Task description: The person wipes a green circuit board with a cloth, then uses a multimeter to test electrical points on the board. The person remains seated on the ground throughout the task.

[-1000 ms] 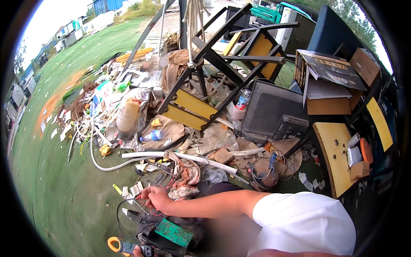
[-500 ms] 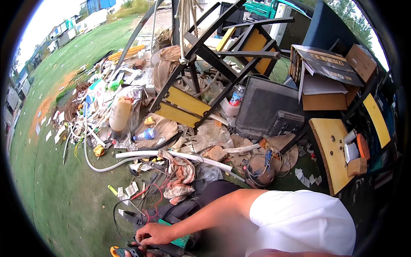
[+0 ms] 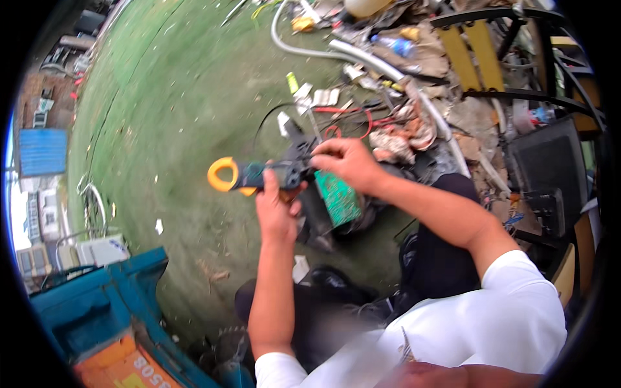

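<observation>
My left hand [image 3: 277, 213] is wrapped round a clamp meter [image 3: 253, 176], a dark body with an orange-yellow jaw loop pointing left. The jaw looks closed and has nothing inside it. At the meter's other end, my right hand [image 3: 352, 167] is pinched together; what sits between its fingertips is too small and blurred to make out. Just below the right hand, a green circuit board [image 3: 337, 200] rests on a black bag [image 3: 317, 227] on the ground. Thin black and red leads [image 3: 369, 119] curl on the ground beyond the hands.
Scrap lies ahead right: a white pipe [image 3: 432, 111], a dirty pinkish cloth [image 3: 396, 143], a plastic bottle [image 3: 398, 45], a black panel [image 3: 546, 155] and a black-framed chair with yellow slats [image 3: 472, 55]. A teal metal body [image 3: 97, 294] stands at near left. Green ground covering [image 3: 174, 116] spreads leftward.
The view has swung left and down. The clamp meter, earlier at the lower edge, now shows whole in my left hand. My right hand stays close to the meter's end.
</observation>
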`<state>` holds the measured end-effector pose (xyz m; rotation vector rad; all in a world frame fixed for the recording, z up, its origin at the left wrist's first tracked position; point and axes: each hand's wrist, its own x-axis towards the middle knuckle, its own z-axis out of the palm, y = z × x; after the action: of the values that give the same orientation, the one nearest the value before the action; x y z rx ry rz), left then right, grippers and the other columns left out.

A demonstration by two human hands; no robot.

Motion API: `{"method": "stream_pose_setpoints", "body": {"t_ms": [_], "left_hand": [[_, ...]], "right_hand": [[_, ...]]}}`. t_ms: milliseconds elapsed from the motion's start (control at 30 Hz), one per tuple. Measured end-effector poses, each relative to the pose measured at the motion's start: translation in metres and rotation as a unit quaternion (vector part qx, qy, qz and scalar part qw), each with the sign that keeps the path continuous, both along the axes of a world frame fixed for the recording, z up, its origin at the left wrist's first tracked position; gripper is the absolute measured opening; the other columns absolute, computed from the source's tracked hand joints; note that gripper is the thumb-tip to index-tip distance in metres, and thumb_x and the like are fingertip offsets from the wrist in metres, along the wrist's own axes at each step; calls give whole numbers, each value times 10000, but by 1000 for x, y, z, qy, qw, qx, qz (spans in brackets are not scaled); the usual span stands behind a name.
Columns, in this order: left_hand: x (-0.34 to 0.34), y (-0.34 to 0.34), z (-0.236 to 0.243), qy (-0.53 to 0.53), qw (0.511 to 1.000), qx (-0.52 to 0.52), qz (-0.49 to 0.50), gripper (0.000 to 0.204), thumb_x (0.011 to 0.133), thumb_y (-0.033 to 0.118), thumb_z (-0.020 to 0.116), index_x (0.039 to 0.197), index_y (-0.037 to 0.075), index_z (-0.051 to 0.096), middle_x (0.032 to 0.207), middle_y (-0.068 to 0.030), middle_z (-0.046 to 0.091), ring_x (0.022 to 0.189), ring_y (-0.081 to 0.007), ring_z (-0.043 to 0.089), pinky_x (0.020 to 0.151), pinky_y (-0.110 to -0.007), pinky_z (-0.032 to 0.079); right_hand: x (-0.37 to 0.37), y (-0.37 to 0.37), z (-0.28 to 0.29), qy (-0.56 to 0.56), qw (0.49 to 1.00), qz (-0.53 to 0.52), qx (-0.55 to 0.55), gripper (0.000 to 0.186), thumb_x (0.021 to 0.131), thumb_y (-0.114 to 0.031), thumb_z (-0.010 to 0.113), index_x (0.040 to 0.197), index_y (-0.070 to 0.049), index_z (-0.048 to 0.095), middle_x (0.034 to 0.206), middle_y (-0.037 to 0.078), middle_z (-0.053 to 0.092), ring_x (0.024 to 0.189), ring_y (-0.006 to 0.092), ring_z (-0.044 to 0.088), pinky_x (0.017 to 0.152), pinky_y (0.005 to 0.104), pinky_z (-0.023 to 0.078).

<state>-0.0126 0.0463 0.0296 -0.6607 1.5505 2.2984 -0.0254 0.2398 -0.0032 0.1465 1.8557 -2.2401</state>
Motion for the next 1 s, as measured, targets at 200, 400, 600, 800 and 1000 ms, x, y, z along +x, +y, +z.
{"method": "stream_pose_setpoints", "body": {"t_ms": [200,400,600,800,1000], "left_hand": [[7,-6,-3,37,998,53,-8,495,1067,447,500,1455,155,402,1087,-43,690,823,-174,710,439,-217,345],[4,-2,0,23,996,89,-19,496,1077,451,475,1465,154,389,1104,-46,693,833,-156,706,444,-211,339],[7,-14,0,25,995,99,-15,510,1077,462,466,1472,153,374,1097,-37,685,846,-144,703,449,-207,336],[8,-20,-1,31,994,105,7,564,1030,347,605,1488,145,344,1053,-29,671,833,-142,699,454,-204,356],[12,-18,1,26,999,13,38,455,866,28,742,1240,73,486,961,-31,649,736,-107,639,460,-208,361]], "right_hand": [[6,-1,8,-82,984,46,-151,228,952,-215,742,1055,-12,723,724,-34,620,567,37,516,493,228,409],[9,3,3,-119,961,86,-235,231,969,-229,717,1095,-36,701,594,-65,449,449,33,339,408,240,251],[10,-11,3,-106,977,103,-156,228,952,-235,739,1065,-37,726,620,-54,495,449,40,380,406,247,272],[9,-23,-10,-33,989,113,-87,208,935,-196,756,1051,-23,752,772,-16,644,650,33,533,573,226,427],[10,-31,-13,-29,985,167,-23,224,919,-146,737,1072,17,736,896,16,704,860,65,596,785,262,491]]}}
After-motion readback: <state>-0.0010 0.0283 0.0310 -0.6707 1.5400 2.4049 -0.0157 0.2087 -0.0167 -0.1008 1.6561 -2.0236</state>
